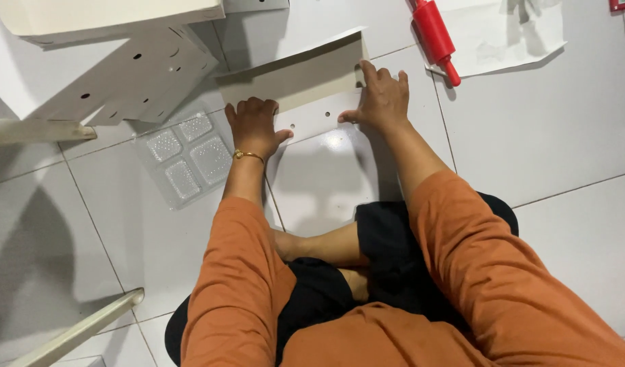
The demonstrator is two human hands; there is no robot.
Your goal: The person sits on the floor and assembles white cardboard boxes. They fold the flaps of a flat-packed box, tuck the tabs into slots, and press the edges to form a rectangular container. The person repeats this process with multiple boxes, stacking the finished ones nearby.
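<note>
The white panel [305, 92] with drilled holes lay flat on the tiled floor [564, 136] before the seated person. The left hand [253, 126] pressed its near edge, grip curled; the right hand [382, 98] lay spread on it. A clear plastic tray [186, 160] sat left, a red-handled tool [436, 37] beyond.
</note>
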